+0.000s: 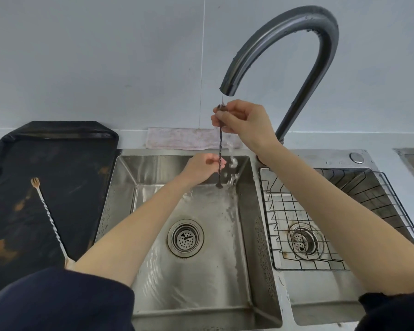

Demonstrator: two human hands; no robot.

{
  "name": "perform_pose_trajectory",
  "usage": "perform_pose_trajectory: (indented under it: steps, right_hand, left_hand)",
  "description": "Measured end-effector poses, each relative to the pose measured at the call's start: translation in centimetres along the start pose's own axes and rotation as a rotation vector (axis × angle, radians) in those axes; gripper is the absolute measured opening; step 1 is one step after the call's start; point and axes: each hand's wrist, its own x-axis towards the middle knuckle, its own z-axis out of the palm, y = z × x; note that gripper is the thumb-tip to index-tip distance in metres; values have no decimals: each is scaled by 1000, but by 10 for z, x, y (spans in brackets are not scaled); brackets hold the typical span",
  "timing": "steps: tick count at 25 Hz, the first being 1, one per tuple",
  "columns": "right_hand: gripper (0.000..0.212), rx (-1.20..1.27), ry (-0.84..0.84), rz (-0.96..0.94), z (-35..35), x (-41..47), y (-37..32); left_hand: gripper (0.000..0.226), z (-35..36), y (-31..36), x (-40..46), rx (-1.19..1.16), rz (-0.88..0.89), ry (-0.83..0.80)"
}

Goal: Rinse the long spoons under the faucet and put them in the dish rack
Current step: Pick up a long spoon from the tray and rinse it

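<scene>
A dark twisted long spoon hangs upright under the faucet, and water runs down beside it into the left sink basin. My right hand pinches its top end just below the spout. My left hand has its fingers curled round the lower part of the stem, above the basin. A second, pale long spoon with a forked end lies on the black tray at the left. The wire dish rack sits in the right basin with nothing in it.
A pink cloth lies on the ledge behind the left basin. A round button sits on the sink rim at the back right. Each basin has a drain strainer. Another counter opening shows at the far right edge.
</scene>
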Motion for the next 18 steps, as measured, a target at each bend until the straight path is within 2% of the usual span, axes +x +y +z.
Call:
perform_pose_trajectory:
  steps: [7,15,18]
  right_hand:
    - [17,-141,103,-14,1,-6,8]
    - [10,-231,87,-3,1,-18,30]
    - [17,-281,33,39,7,-24,46]
  left_hand:
    - [29,2,1,4,-11,94,164]
    - [24,-2,4,-7,48,149,175]
    - [23,-5,-7,-13,65,143,151]
